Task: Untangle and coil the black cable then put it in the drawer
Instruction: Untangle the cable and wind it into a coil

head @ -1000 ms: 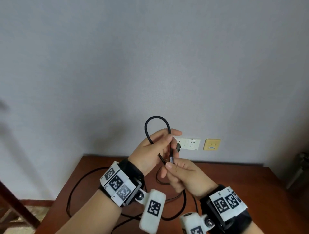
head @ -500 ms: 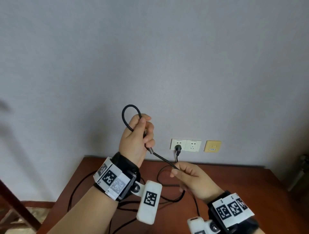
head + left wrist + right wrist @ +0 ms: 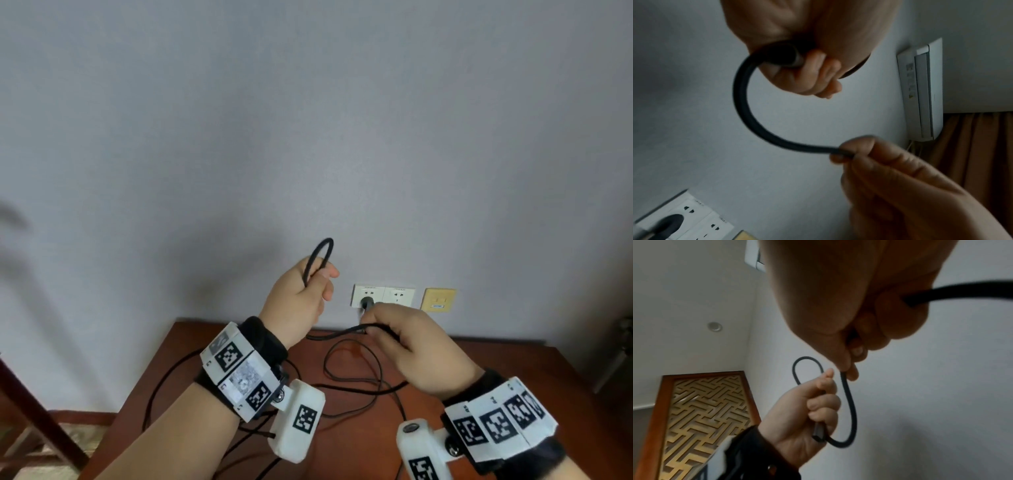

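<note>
The black cable (image 3: 320, 255) forms a small loop above my left hand (image 3: 318, 286), which grips it in a fist in front of the wall. Its connector end (image 3: 818, 433) sticks out under that fist. From there the cable (image 3: 744, 104) curves across to my right hand (image 3: 375, 329), which pinches it between thumb and fingers (image 3: 857, 146). Behind the right hand the cable (image 3: 962, 292) runs on, and slack loops (image 3: 346, 371) lie on the brown table (image 3: 496, 370). No drawer shows in any view.
A double wall socket (image 3: 394, 296) with a black plug (image 3: 367, 303) in it and a yellow plate (image 3: 439, 299) sit just above the table's back edge. A dark wooden chair frame (image 3: 24, 404) stands at the left. An air conditioner (image 3: 920, 91) hangs high on the wall.
My left hand has moved right, back toward the right hand. The right hand has risen a little, and the stretch of cable between the hands now bends in a curve.
</note>
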A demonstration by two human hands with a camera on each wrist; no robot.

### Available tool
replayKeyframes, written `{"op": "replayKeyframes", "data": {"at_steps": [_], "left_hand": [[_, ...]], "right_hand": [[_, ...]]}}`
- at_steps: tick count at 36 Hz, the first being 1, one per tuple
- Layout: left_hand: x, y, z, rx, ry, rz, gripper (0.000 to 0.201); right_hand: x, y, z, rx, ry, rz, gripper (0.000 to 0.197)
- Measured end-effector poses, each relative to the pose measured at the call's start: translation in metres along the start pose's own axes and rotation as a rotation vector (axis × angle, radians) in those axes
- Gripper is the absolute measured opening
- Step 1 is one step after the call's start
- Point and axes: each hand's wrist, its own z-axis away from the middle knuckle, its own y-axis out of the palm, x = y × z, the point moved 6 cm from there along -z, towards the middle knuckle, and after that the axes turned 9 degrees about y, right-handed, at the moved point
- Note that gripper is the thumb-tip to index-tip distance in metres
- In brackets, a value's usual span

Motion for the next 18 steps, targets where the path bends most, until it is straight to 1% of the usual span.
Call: {"op": "replayKeyframes", "data": {"at_steps": [2,5,7,8,10,11,12,13,14,16,17,18], "left_hand": [[0.005,0.003,0.002,0.032,-0.021,-0.033,0.020],[0.007,0.011,0.006,0.121,-0.071,0.024,0.022],[0.006,0.019,0.011,0.189,-0.128,0.087,0.034],[0.006,0.024,0.013,0.231,-0.146,0.122,0.042],[0.006,0.033,0.018,0.331,-0.145,0.194,0.066],[0.007,0.037,0.020,0.372,-0.143,0.228,0.073],[0.006,0.041,0.023,0.406,-0.142,0.252,0.075],[0.006,0.044,0.025,0.434,-0.148,0.260,0.073],[0.005,0.048,0.028,0.467,-0.154,0.256,0.063],[0.001,0.055,0.033,0.535,-0.172,0.269,0.019],[-0.001,0.057,0.033,0.552,-0.192,0.292,0.005],[-0.001,0.057,0.034,0.544,-0.208,0.298,0.017]], "right_hand": [[0.009,-0.005,-0.002,-0.018,-0.084,0.015,0.015],[0.020,-0.012,-0.007,-0.006,-0.156,-0.038,0.019],[0.028,-0.016,-0.010,-0.016,-0.198,-0.084,0.016],[0.029,-0.018,-0.012,-0.030,-0.197,-0.125,0.012],[0.029,-0.020,-0.017,-0.054,-0.144,-0.269,0.005],[0.027,-0.022,-0.019,-0.096,-0.107,-0.330,0.014],[0.024,-0.024,-0.021,-0.153,-0.072,-0.359,0.025],[0.021,-0.026,-0.023,-0.214,-0.029,-0.356,0.034],[0.018,-0.028,-0.025,-0.264,0.007,-0.343,0.042],[0.016,-0.029,-0.030,-0.298,0.053,-0.312,0.051],[0.018,-0.029,-0.031,-0.295,0.064,-0.296,0.053],[0.019,-0.029,-0.033,-0.287,0.072,-0.287,0.053]]}}
